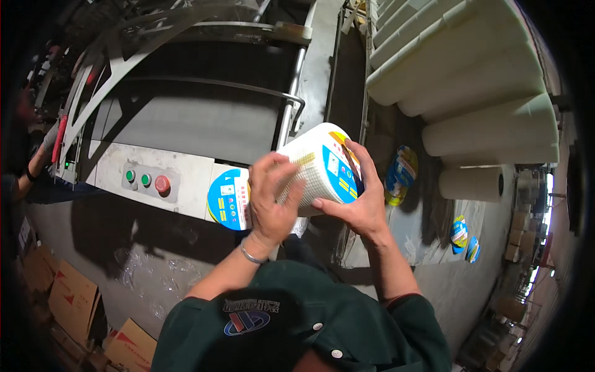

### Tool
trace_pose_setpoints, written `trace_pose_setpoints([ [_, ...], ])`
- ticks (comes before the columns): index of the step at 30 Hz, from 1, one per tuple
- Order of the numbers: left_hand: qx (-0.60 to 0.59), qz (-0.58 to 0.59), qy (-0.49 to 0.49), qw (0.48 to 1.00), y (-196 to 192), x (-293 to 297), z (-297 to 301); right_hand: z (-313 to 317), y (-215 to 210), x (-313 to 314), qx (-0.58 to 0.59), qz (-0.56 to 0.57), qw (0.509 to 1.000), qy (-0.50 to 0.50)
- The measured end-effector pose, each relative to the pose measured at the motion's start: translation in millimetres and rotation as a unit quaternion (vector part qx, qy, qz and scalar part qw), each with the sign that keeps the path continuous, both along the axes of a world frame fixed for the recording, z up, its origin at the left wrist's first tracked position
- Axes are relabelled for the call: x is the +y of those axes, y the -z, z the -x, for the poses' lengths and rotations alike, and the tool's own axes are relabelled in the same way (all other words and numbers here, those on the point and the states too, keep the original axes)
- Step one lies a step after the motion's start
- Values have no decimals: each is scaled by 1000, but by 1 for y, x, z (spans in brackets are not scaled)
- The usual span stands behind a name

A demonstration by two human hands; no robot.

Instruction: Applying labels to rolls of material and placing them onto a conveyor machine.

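Note:
In front of my chest is a white mesh roll [304, 170], tilted, with a round blue, yellow and white label [342, 167] on its right end face. My right hand [362, 208] grips that end, thumb along the lower side and fingers over the far edge. My left hand [273, 198] lies against the roll's left side with its fingers spread, slightly blurred. A small yellowish strip [306, 159] shows on the mesh near its fingertips. Beside my left hand, a round blue and white label [228, 199] sits at the end of the machine's front panel.
The machine panel [198, 180] carries two green buttons and a red knob [162, 183]. Large white rolls [489, 127] are stacked at right, near more labels [401, 175] on a worktop. Cardboard boxes [74, 301] lie lower left. Another person's arm [38, 162] is at far left.

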State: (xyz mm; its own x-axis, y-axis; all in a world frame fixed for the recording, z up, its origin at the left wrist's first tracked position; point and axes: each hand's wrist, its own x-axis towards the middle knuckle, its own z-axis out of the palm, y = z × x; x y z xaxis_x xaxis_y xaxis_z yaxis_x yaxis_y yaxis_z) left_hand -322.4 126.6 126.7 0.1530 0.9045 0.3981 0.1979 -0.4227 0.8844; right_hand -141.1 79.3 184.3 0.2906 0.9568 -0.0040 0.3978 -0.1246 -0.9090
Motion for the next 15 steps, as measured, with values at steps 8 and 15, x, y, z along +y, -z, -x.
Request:
trace_pose_setpoints([
  [8,74,-81,96,989,-5,1,34,21,9,78,121,-37,989,69],
  [15,64,-19,81,994,-1,49,102,51,39,284,-346,-3,930,124],
])
